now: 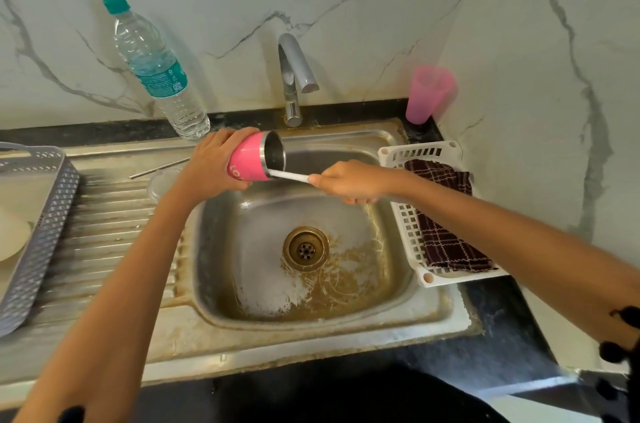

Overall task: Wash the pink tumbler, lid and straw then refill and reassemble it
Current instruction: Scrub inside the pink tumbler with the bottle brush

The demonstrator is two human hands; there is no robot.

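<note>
My left hand [212, 159] grips the pink tumbler [250, 158] on its side above the sink's back left corner, its steel mouth facing right. My right hand [349, 180] holds a white brush handle [289, 175] whose tip reaches into the tumbler's mouth. The brush head is hidden inside. A thin metal straw [157, 168] lies on the drainboard behind my left hand. The clear lid [162, 180] rests on the drainboard beside the straw, partly hidden by my left wrist.
A steel sink [242, 284] with a brass drain [306, 248] lies below the hands, under a chrome tap [294, 76]. A water bottle [156, 69] stands back left, a pink plastic cup [427, 93] back right. A white tray [408, 225] holds a checked cloth [446, 235]; a grey basket [38, 232] sits left.
</note>
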